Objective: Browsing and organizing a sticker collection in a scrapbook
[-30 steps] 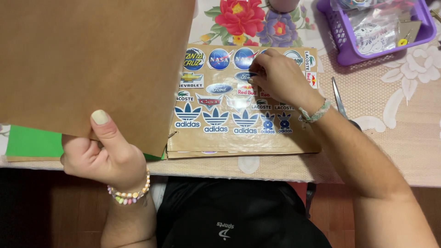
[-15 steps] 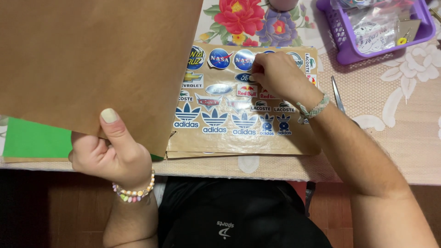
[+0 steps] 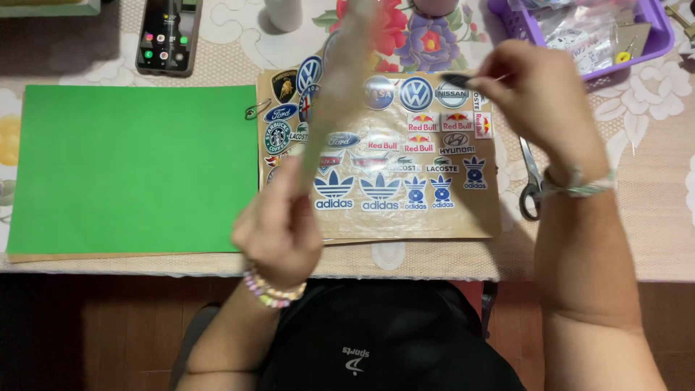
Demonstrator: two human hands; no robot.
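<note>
On the left a green paper sheet (image 3: 123,168) lies flat on the table (image 3: 651,239), and just to its right the left hand (image 3: 279,228) is clenched on the lower end of a blurred brown card (image 3: 337,94), its long axis rising up and slightly right over the sticker sheet (image 3: 391,156). That sheet lies directly beneath and between both hands, with the right hand (image 3: 539,101) hovering above its upper right corner, fingers pinched on a small dark piece, scissors (image 3: 531,185) just below it. Far right, a purple basket (image 3: 644,43) holds clear packets.
</note>
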